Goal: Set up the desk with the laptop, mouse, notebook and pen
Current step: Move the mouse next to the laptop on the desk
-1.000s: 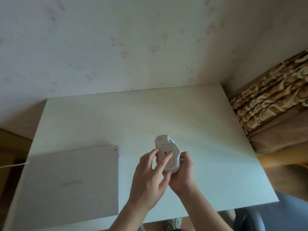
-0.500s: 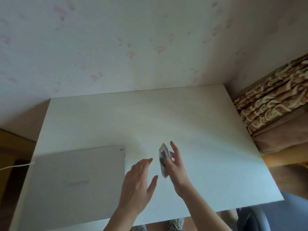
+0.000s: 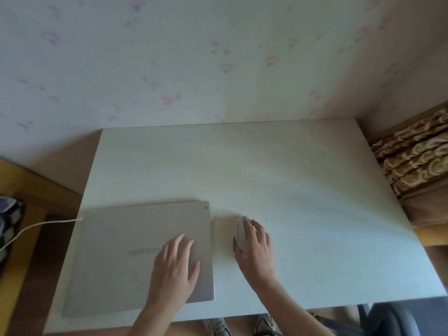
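Key relation: your right hand (image 3: 254, 246) lies over the mouse (image 3: 240, 235), which sits on the desk (image 3: 303, 190) just to the right of the laptop (image 3: 135, 251); the mouse pokes out from under your fingers toward 11 o'clock.
Mouse axis: its long axis runs roughly 12 to 6 o'clock, about parallel with the laptop's right edge.
Right hand fingers: loosely curled over the mouse's top and right side; you cannot tell from here whether they grip it or merely rest on it.
Left hand: your left hand (image 3: 175, 265) lies flat on the closed laptop lid, fingers slightly spread and pointing to 12 o'clock, nothing pinched.
Nearer hand: the left is the one placed for the lid, the right for the mouse.
Laptop: closed, at the desk's near left, a white cable (image 3: 36, 226) leaving its left side toward 9 o'clock.
Containers: none in view.
Notebook and pen: not in sight; by my judgement these remain to be fetched, and the lid is likely your next job.
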